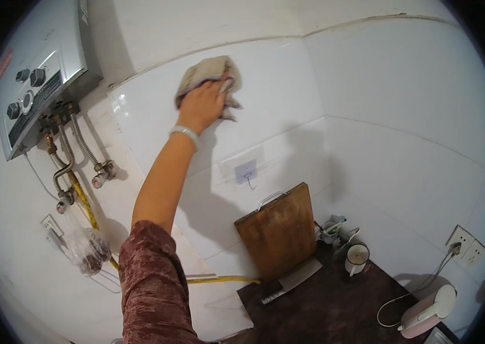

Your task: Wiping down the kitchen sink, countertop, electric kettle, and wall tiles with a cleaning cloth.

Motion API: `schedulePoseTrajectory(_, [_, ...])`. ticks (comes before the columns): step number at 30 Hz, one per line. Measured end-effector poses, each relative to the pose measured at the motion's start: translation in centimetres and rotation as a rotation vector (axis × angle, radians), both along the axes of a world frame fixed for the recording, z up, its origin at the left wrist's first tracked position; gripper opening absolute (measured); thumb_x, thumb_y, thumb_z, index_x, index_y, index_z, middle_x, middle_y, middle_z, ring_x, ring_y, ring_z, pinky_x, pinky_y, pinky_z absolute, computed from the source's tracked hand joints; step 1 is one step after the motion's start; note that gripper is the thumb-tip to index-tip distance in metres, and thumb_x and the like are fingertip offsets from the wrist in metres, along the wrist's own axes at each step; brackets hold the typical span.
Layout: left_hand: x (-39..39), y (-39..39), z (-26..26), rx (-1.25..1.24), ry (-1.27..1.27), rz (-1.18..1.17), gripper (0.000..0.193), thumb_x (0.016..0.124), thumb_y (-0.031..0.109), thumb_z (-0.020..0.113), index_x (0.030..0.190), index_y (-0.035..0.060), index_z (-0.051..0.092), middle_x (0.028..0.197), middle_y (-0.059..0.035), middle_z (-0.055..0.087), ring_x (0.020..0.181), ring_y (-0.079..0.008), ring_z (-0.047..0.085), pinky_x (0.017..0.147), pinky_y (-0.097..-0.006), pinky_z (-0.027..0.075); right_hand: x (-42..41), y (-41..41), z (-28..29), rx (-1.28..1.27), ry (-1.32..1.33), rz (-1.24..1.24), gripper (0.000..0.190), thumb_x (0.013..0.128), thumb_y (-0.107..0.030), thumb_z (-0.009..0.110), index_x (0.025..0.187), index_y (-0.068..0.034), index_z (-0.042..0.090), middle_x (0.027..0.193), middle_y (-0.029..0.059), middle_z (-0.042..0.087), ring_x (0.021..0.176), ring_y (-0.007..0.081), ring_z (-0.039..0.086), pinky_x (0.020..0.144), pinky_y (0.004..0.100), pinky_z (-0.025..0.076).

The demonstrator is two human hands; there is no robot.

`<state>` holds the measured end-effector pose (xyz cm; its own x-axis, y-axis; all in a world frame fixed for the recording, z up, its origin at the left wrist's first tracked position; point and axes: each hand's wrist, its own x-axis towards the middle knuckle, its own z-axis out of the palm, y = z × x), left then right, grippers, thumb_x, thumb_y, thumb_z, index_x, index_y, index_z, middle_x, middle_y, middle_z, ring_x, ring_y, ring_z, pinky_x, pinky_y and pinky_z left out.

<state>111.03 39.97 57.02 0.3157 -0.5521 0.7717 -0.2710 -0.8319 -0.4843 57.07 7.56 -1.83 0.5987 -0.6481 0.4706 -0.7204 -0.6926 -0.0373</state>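
Observation:
My left or right arm cannot be confused with another's: one arm in a rolled, reddish-brown velvet sleeve reaches up from the bottom of the picture, a pale bangle at its wrist. It looks to be my left hand (pixel 203 103), which presses a folded beige cloth (pixel 206 71) flat against the white wall tiles (pixel 272 81), below their upper edge. Part of the cloth hangs loose beside the fingers. Below the hand, a clear adhesive hook (pixel 246 173) sticks to the tiles. My right hand is out of view.
A gas water heater (pixel 44 73) with metal hoses hangs at left. On the dark counter (pixel 311 301) are a wooden cutting board (pixel 281 232), a cleaver (pixel 300 275), an enamel mug (pixel 357 257) and a pink electric kettle (pixel 427 314). A yellow gas hose (pixel 225 279) runs behind.

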Motion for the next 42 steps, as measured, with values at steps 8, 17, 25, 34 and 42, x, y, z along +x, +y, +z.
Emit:
schedulePoseTrajectory(8, [-5.8, 9.2, -2.8, -0.132, -0.248, 0.179, 0.055, 0.091, 0.029, 0.047, 0.144, 0.0204, 0.037, 0.113, -0.0156, 0.061, 0.101, -0.0364, 0.057, 0.093, -0.0421, 0.044, -0.2, -0.5, -2.2, 0.092, 0.218, -0.201, 0.054, 0.093, -0.041, 0.049, 0.141, -0.019, 0.039, 0.143, 0.0082, 0.039, 0.126, 0.0249, 0.045, 0.101, 0.0384, 0.039])
schedulePoseTrajectory(17, [0.6, 1.1, 0.6, -0.104, -0.135, 0.117, 0.057, 0.089, 0.028, 0.046, 0.144, 0.0173, 0.035, 0.113, -0.0157, 0.061, 0.104, -0.0356, 0.057, 0.092, -0.0426, 0.044, 0.2, -1.0, -1.9, 0.019, 0.098, -0.149, 0.057, 0.091, -0.041, 0.052, 0.141, -0.02, 0.037, 0.141, 0.009, 0.041, 0.125, 0.0263, 0.047, 0.097, 0.0408, 0.043])
schedulePoseTrajectory(25, [9.5, -11.2, -0.8, -0.092, 0.238, -0.07, 0.053, 0.089, 0.023, 0.042, 0.142, 0.019, 0.038, 0.121, -0.0114, 0.056, 0.109, -0.0308, 0.054, 0.095, -0.042, 0.044, -0.3, -0.6, -0.8, 0.083, 0.024, 0.002, 0.051, 0.097, -0.042, 0.038, 0.137, -0.012, 0.043, 0.136, 0.0181, 0.047, 0.117, 0.0351, 0.052, 0.095, 0.0461, 0.044])
schedulePoseTrajectory(34, [5.6, -4.6, 0.4, 0.06, 0.158, 0.052, 0.05, 0.091, 0.018, 0.043, 0.14, 0.0122, 0.038, 0.121, -0.014, 0.055, 0.109, -0.0298, 0.054, 0.097, -0.0413, 0.042, -0.9, -0.6, -0.6, 0.098, 0.041, -0.003, 0.052, 0.093, -0.036, 0.048, 0.139, -0.011, 0.041, 0.136, 0.0187, 0.046, 0.119, 0.0352, 0.051, 0.095, 0.0471, 0.044])
schedulePoseTrajectory(42, [-5.6, 9.1, -2.3, -0.107, -0.02, 0.1, 0.053, 0.09, 0.02, 0.049, 0.142, 0.0206, 0.039, 0.107, -0.0222, 0.06, 0.1, -0.0398, 0.057, 0.091, -0.0458, 0.045, -0.6, -1.2, -3.4, 0.037, 0.017, -0.022, 0.057, 0.09, -0.035, 0.055, 0.14, -0.014, 0.039, 0.139, 0.0166, 0.043, 0.124, 0.0345, 0.046, 0.098, 0.0454, 0.041])
